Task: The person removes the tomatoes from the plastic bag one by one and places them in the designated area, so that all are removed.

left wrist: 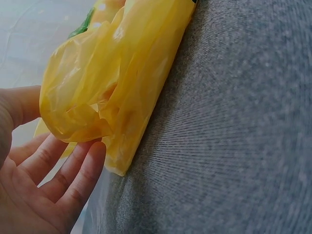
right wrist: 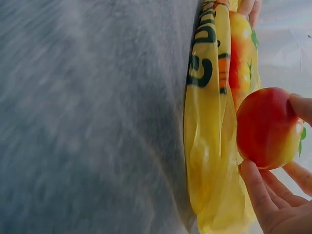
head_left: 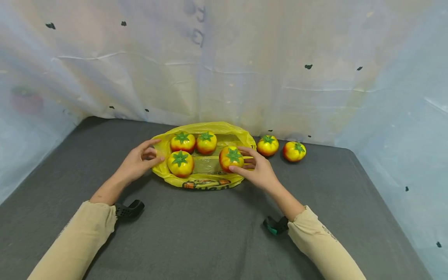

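A yellow plastic bag [head_left: 206, 167] lies spread open on the dark cloth, with print on its near side. Inside its left half sit three yellow-and-red toy tomatoes with green star-shaped tops, one of them a front tomato [head_left: 180, 165]. My left hand [head_left: 138, 161] holds the bag's left end, thumb and fingers at the rim; in the left wrist view the yellow plastic [left wrist: 107, 87] lies between them. With thumb and fingers, my right hand [head_left: 259, 169] grips another tomato [head_left: 229, 159] over the bag's right half. Its red underside shows in the right wrist view.
Two more toy tomatoes, a nearer-to-bag one [head_left: 267, 146] and a farther-right one [head_left: 294, 151], stand right of the bag. A pale plastic sheet [head_left: 245, 70] hangs behind the dark-clothed table [head_left: 196, 233]. Black straps show at both wrists.
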`<state>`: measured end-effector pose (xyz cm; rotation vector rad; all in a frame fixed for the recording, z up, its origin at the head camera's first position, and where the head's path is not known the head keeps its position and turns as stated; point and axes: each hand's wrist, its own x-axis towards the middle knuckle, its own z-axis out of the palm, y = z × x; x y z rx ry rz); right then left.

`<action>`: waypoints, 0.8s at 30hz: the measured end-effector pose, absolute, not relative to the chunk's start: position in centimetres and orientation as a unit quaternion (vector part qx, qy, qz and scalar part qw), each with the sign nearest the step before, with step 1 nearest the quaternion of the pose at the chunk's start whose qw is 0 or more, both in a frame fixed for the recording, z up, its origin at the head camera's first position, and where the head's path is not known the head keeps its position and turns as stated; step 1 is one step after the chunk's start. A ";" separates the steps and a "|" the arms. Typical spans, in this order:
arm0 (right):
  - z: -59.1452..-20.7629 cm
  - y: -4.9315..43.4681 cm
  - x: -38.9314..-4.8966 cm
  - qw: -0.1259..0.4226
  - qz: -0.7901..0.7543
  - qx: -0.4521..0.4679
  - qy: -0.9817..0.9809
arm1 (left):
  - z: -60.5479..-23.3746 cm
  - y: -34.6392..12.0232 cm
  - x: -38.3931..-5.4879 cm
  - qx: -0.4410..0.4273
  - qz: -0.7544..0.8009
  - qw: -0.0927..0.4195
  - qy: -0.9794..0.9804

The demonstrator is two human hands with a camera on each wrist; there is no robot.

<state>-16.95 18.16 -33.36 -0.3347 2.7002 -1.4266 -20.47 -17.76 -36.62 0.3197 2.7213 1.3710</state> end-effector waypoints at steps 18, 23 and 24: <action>-33.1 21.2 -16.1 0.002 -0.480 -0.063 0.875 | -36.5 -17.8 -20.5 0.108 0.442 0.042 0.889; -33.1 22.2 -16.0 -0.001 -0.492 -0.053 0.869 | -36.5 -17.7 -20.5 0.107 0.444 0.047 0.889; -33.2 22.4 -16.0 -0.002 -0.492 -0.050 0.869 | -36.5 -17.7 -20.5 0.106 0.444 0.048 0.888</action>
